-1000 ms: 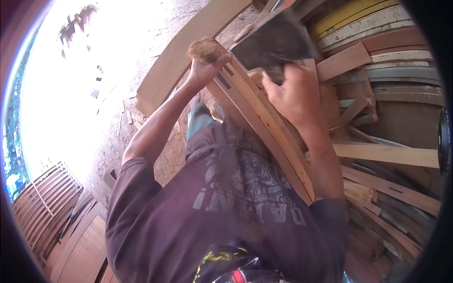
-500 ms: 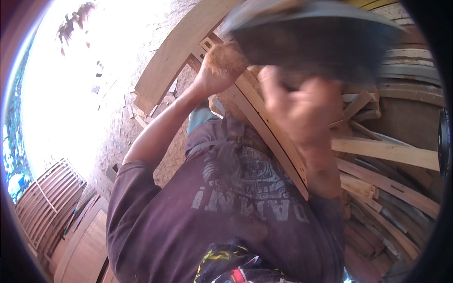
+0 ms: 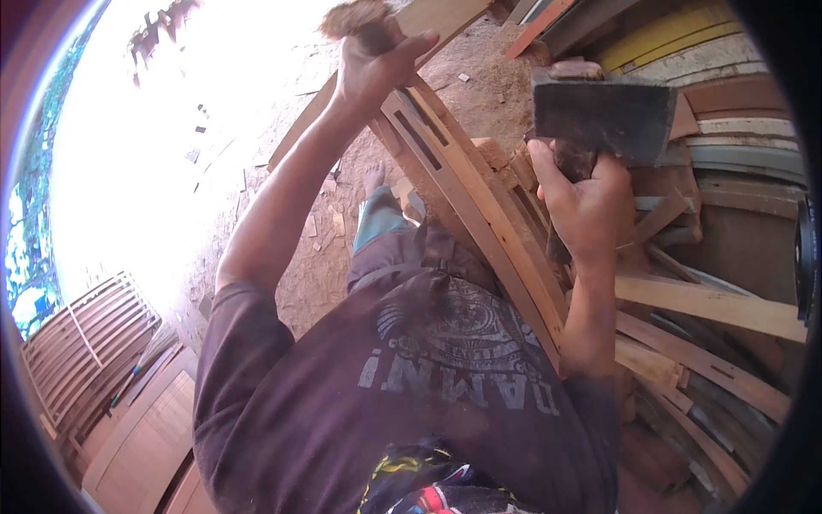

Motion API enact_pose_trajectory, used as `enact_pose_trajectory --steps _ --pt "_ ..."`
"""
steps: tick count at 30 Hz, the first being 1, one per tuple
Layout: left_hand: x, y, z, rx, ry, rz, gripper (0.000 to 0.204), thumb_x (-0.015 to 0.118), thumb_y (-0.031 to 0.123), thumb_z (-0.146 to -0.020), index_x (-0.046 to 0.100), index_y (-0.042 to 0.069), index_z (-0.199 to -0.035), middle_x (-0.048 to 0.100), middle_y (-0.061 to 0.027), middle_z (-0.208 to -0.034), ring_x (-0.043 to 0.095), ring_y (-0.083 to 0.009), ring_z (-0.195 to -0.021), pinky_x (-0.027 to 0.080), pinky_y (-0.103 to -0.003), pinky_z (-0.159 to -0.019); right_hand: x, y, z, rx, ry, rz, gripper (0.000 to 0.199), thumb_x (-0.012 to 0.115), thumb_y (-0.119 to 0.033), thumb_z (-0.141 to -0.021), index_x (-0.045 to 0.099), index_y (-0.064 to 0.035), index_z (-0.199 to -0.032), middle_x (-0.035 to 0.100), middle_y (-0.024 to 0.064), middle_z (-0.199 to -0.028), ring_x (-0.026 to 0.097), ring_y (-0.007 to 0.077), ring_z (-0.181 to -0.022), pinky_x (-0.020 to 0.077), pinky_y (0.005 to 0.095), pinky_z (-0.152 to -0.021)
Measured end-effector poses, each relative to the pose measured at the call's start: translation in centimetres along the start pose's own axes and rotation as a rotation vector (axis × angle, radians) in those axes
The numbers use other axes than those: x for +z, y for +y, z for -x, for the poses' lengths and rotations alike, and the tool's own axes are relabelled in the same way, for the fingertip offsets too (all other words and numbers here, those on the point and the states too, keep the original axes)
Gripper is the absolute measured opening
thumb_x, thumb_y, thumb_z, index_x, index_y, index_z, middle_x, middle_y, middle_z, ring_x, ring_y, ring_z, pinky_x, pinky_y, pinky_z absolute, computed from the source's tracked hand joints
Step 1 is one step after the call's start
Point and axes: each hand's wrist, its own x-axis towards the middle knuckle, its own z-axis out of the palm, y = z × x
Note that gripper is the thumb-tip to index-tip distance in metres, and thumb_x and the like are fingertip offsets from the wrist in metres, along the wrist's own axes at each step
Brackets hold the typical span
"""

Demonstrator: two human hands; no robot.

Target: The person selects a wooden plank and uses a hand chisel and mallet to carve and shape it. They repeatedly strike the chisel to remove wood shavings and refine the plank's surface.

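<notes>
Up high, the right hand [image 3: 586, 206] grips a hatchet [image 3: 604, 116], blade raised. Left of it, the left hand [image 3: 372, 68] clasps a chisel handle [image 3: 364, 21] atop the curved frame [image 3: 475, 206], which runs diagonally between both hands.

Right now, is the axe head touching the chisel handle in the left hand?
Apart. Head view: axe head, raised in the right hand, sits well clear of the chisel handle gripped by the left hand; ground shows between.
</notes>
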Motion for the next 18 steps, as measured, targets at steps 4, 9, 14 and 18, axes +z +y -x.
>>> enact_pose_trajectory --steps 4,9,14,18 --pt "0.9 0.8 -0.5 0.063 -0.014 -0.01 0.036 0.085 0.029 -0.09 0.06 0.01 -0.071 0.058 0.0002 -0.062 0.056 -0.0088 -0.053 0.044 -0.028 -0.05 0.5 1.4 0.3 0.147 -0.06 -0.038 0.019 0.079 -0.008 -0.092 0.074 0.0037 -0.105 0.078 0.0083 -0.09 0.072 0.012 -0.08 0.0571 0.0312 -0.074" --pt "1.3 -0.7 0.8 -0.023 -0.103 -0.251 0.04 0.087 0.036 -0.09 0.06 0.009 -0.077 0.052 0.005 -0.063 0.051 -0.0055 -0.058 0.04 -0.028 -0.052 2.3 4.1 0.6 0.174 -0.074 -0.138 0.017 0.08 -0.01 -0.092 0.074 0.0021 -0.102 0.076 0.0046 -0.086 0.068 0.0094 -0.074 0.054 0.0295 -0.067" --pt "1.7 -2.6 1.1 0.001 -0.146 -0.292 0.042 0.087 0.036 -0.09 0.058 0.009 -0.074 0.047 0.0061 -0.065 0.045 -0.0059 -0.062 0.038 -0.03 -0.056 2.7 4.2 0.2 0.144 -0.104 -0.11 0.016 0.082 -0.012 -0.093 0.074 0.0005 -0.098 0.07 -0.0018 -0.076 0.059 0.0039 -0.057 0.0475 0.0248 -0.053" --pt "2.5 -2.4 1.1 -0.008 -0.143 -0.282 0.041 0.086 0.035 -0.091 0.059 0.007 -0.075 0.05 0.0048 -0.066 0.047 -0.0079 -0.064 0.04 -0.032 -0.058 2.6 4.5 -0.1 0.138 -0.123 -0.104 0.017 0.082 -0.013 -0.093 0.074 0.0004 -0.099 0.07 -0.0019 -0.077 0.06 0.0037 -0.059 0.0475 0.0249 -0.054"
